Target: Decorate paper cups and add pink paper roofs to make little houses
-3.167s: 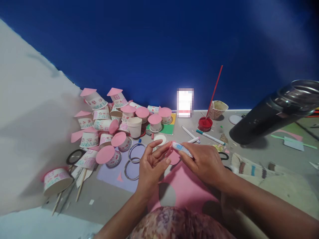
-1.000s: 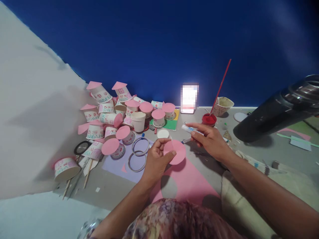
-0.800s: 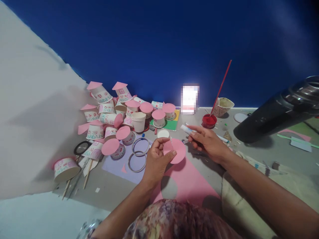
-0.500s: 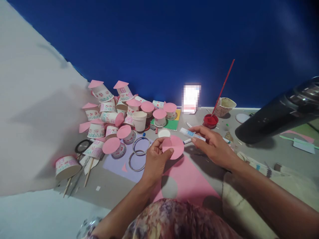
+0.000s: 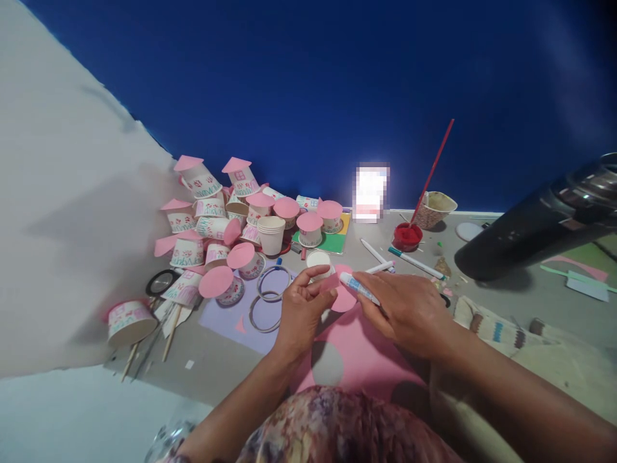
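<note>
My left hand (image 5: 306, 302) pinches a pink paper disc (image 5: 344, 301) between thumb and fingers, above the table. My right hand (image 5: 409, 312) is closed round a white and light-blue glue stick (image 5: 359, 287), its tip at the disc's surface. Whether the tip presses on the paper I cannot tell. Below the hands lies a pink sheet (image 5: 371, 354) with round holes cut out of it. A small white round lid (image 5: 318, 258) sits just behind my left hand.
Decorated paper cups with pink roofs (image 5: 214, 283) crowd the left. Two metal rings (image 5: 265, 312) lie on a purple sheet (image 5: 216, 325). Markers (image 5: 417, 262), a red paint pot (image 5: 407, 238) with a stick, a woven-pattern cup (image 5: 434, 209) and a dark flask (image 5: 520, 225) stand or lie rightward.
My right hand has moved left and brought the glue stick onto or just over the paper disc. The disc has tilted slightly in my left hand. Markers behind my right hand are now uncovered.
</note>
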A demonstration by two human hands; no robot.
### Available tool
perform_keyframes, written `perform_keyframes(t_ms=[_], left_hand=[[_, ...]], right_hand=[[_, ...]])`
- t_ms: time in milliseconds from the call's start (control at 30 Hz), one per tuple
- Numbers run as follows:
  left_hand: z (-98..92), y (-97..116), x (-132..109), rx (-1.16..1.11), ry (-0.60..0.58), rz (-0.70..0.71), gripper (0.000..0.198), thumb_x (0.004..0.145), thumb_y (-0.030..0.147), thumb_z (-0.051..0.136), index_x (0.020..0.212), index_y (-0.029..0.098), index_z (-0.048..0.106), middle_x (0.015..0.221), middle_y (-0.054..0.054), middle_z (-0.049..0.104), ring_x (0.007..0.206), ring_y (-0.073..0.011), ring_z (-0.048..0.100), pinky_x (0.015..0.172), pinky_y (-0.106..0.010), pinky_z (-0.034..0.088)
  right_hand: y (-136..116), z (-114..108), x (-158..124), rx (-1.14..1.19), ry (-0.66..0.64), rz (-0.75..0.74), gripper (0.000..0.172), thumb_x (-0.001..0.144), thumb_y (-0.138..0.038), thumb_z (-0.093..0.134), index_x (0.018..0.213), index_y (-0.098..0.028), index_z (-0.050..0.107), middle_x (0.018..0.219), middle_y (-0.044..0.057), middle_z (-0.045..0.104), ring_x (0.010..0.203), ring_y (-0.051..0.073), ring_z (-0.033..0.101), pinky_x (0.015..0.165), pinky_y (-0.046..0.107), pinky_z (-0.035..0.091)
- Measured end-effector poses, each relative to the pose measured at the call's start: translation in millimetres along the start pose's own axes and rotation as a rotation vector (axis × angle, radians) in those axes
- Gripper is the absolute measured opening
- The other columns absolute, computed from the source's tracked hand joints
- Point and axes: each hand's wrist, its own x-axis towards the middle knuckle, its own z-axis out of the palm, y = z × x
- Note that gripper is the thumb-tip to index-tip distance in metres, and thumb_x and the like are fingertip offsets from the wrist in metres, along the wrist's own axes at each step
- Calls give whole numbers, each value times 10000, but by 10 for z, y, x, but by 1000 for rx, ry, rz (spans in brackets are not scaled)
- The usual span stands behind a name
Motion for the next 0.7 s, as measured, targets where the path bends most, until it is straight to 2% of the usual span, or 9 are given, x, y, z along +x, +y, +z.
perform_keyframes(t_ms=[200, 533, 633, 700], left_hand=[[-26, -33, 35, 35, 23, 13, 510, 660, 232, 902, 1108, 154, 672, 632, 36, 719, 492, -48, 499, 526, -168, 370], [-14, -22, 51, 69, 59, -8, 527, 624, 226, 910, 1095, 136, 692, 701, -12, 770, 522, -76, 596, 537, -184, 429], [-14, -21, 40, 82, 27, -47, 576, 642, 222, 902, 1165, 133, 677, 654, 4, 753, 471, -71, 569, 498, -180, 410], [-11, -25, 29, 55, 1, -68, 586, 639, 209, 908, 1168, 135, 668, 664, -2, 765, 486, -90, 607, 515, -197, 456]], right_hand=[[-22, 11, 1, -123, 35, -84, 299, 1041, -204, 524, 1271, -127, 700, 726, 36, 711, 613, 203, 621, 579, 372, 254], [-36, 49, -27, -177, 67, -90, 290, 1024, -174, 560, 1264, -115, 712, 746, 48, 726, 629, 209, 634, 590, 375, 281], [-26, 12, -9, -42, 93, 12, 280, 1036, -223, 537, 1202, -137, 745, 785, 69, 769, 643, 214, 664, 596, 359, 327], [8, -26, 17, 153, 134, 192, 304, 1028, -284, 536, 1215, -168, 747, 827, 76, 787, 653, 214, 670, 612, 345, 371]])
